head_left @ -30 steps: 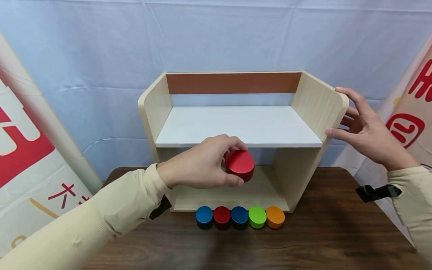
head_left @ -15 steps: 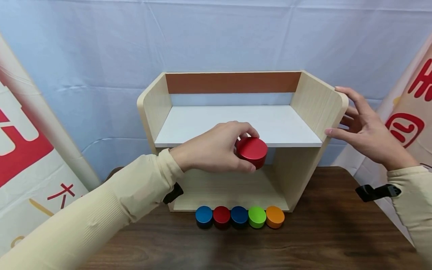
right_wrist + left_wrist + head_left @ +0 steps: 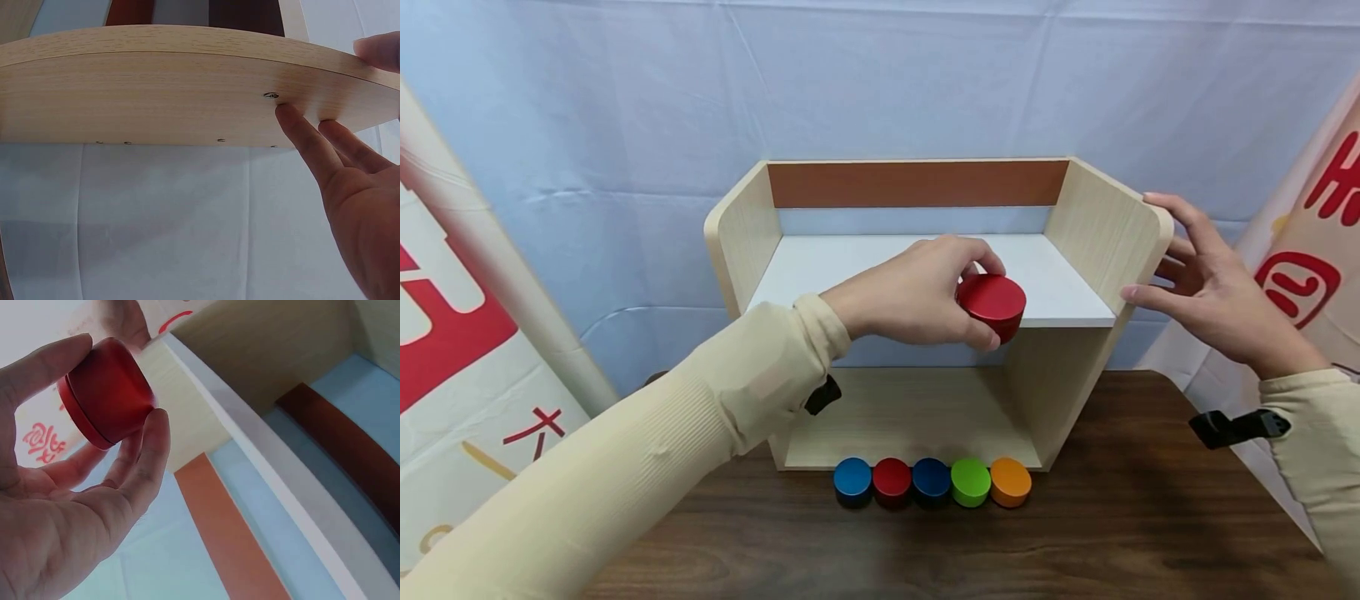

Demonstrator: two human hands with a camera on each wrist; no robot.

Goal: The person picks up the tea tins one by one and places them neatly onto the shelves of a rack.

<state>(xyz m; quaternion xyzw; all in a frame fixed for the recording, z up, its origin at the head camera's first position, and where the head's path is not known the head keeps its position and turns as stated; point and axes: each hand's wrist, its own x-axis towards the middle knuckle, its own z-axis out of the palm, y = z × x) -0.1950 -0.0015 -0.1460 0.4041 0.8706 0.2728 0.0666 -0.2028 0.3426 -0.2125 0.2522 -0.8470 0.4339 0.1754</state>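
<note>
My left hand [image 3: 925,292] pinches a small red round tin [image 3: 992,302] between thumb and fingers, in front of the shelf unit's white upper board [image 3: 1060,283]. In the left wrist view, the tin [image 3: 109,394] shows a seam near one end, and the fingers of my left hand [image 3: 69,506] hold its sides. My right hand [image 3: 1232,287] holds the front corner of the shelf unit's right side panel [image 3: 1105,225]. From the right wrist, fingertips of the right hand [image 3: 356,181] press the panel's outer face [image 3: 156,94], while the thumb lies at its edge.
A row of round tins stands before the shelf unit on the dark wooden table [image 3: 1112,533]: blue [image 3: 853,479], red [image 3: 892,479], dark blue [image 3: 931,479], green [image 3: 971,479] and orange [image 3: 1011,479]. Below the upper board is a pale lower board [image 3: 910,417]. A blue cloth [image 3: 880,75] hangs behind.
My left hand has carried the red tin up and to the right, from in front of the lower compartment to the upper board's front edge. The right hand stays at the side panel.
</note>
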